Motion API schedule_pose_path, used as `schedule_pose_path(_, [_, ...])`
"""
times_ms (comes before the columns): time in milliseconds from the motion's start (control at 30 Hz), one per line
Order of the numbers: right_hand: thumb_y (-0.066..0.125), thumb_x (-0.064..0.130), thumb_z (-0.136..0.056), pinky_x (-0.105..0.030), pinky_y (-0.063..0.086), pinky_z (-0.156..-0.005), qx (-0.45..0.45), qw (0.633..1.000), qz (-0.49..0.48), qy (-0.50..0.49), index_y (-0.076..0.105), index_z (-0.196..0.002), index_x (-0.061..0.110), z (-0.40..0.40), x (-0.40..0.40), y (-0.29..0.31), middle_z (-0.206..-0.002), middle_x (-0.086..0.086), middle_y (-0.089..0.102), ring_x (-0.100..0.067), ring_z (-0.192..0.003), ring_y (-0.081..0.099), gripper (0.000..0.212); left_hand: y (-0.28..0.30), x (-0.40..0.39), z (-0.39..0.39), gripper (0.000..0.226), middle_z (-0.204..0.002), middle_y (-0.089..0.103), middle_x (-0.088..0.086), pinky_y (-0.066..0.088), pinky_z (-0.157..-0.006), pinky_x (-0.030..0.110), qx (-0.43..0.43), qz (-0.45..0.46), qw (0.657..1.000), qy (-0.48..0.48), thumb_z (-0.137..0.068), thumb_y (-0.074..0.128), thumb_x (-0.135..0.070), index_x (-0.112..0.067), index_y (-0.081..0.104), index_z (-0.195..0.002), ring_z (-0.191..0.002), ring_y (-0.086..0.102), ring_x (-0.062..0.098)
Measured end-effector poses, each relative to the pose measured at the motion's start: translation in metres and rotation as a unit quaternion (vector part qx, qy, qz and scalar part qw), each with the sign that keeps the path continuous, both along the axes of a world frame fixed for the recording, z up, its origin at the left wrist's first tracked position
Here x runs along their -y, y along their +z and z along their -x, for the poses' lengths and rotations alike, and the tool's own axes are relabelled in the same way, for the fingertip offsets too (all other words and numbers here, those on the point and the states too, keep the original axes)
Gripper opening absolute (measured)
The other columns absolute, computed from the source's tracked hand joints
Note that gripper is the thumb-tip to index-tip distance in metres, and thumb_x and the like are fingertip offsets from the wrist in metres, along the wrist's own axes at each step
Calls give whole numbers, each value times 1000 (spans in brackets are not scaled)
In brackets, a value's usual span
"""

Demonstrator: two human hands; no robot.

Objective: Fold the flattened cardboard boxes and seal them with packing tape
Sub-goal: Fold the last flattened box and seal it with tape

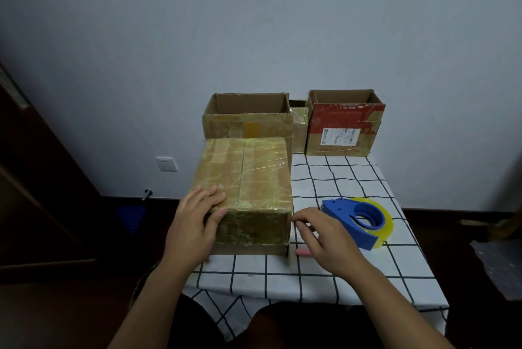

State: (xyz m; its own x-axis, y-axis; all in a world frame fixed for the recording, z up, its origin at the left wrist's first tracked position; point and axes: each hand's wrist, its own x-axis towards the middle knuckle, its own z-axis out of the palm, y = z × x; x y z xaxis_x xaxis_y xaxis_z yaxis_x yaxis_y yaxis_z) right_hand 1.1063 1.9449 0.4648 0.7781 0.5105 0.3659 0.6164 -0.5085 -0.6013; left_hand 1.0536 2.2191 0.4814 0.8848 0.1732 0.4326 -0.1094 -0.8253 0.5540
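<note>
Table [353,179] w/ grid-check cloth. Taped-shut box [245,176] at its left edge, nearest the person, seam running away from viewer. Two open boxes at back by wall: plain one [245,120] behind taped box, red-printed one [344,128] to the right. Blue tape dispenser [358,220] lies just right of taped box. Left hand [195,224] flat on box's near-left top corner, thumb on front face. Right hand [322,238] hovers betw box & dispenser, fingers loosely curled, holding nothing

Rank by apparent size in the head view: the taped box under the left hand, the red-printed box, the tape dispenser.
1. Taped box, largest, though nearest the camera.
2. Red-printed box, farther back, so its true size against the first is unsure.
3. Tape dispenser, smallest.
</note>
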Motion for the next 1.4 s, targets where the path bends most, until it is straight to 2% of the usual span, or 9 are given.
schedule_pose_path(200, [56,45,-96,-24,56,-63,-3,999,32,-21,55,-97,34,-15,-1,2,-92,16,60,-5,-84,61,11,2,1,-2,39,-133,52,-21,22,-107,22,4,3,1000,-3,-91,51,-42,-27,66,-124,-135,35,9])
schedule_pose_path(500, [46,32,-96,-27,36,-40,259,960,74,-81,57,-76,15,-12,-18,-9,-66,4,53,-15,-52,50,28,0,3,-5,41,-132,52,-20,28,-109,31,10,-17,1000,-3,-93,48,-45,-24,67,-123,-135,38,13])
schedule_pose_path(567, [44,40,-97,-24,35,-44,232,966,96,-58,60,-85,17,-11,-12,-8,-74,5,58,-14,-59,55,31,0,3,-3,46,-133,51,-19,24,-114,41,12,-33,999,12,-93,42,-49,-23,67,-123,-136,39,17])
schedule_pose_path(667, [39,66,-93,-31,52,-71,39,993,99,-51,61,-120,18,-17,9,-12,-109,6,64,-12,-95,60,59,-1,11,0,46,-138,53,-13,9,-118,54,5,-73,996,55,-94,38,-47,-25,64,-125,-141,33,24])
schedule_pose_path(733, [49,56,-95,-35,49,-85,-35,989,77,-119,59,-124,17,-30,34,-26,-117,3,62,-15,-109,56,50,-1,21,1,49,-141,54,-4,5,-119,54,0,-91,993,80,-95,36,-46,-22,62,-129,-143,30,26])
schedule_pose_path(800, [57,42,-96,-35,46,-92,-46,968,131,-210,58,-125,14,-49,63,-43,-123,-4,58,-21,-118,49,40,0,30,1,54,-142,53,1,4,-120,52,-1,-97,991,97,-94,36,-48,-20,59,-133,-144,29,26])
schedule_pose_path(933, [58,52,-90,-43,26,-114,-126,904,309,-268,39,-142,19,-77,102,-71,-145,-5,44,-26,-142,26,65,3,45,-3,56,-138,56,3,6,-119,48,4,-124,988,94,-89,39,-48,-16,62,-129,-139,36,28])
schedule_pose_path(1133, [53,44,-96,-45,18,-116,-152,903,326,-235,51,-105,23,-86,98,-69,-98,6,63,-17,-102,58,24,6,50,-6,50,-128,62,1,19,-117,44,11,-123,989,80,-89,41,-46,-16,67,-120,-123,52,22])
schedule_pose_path(1400, [58,32,-95,-37,33,-99,-71,969,124,-202,52,-97,18,-61,87,-4,-87,5,54,-18,-86,47,16,13,46,-7,53,-129,59,-6,21,-110,36,-16,-121,991,49,-89,40,-56,-24,65,-122,-122,49,18])
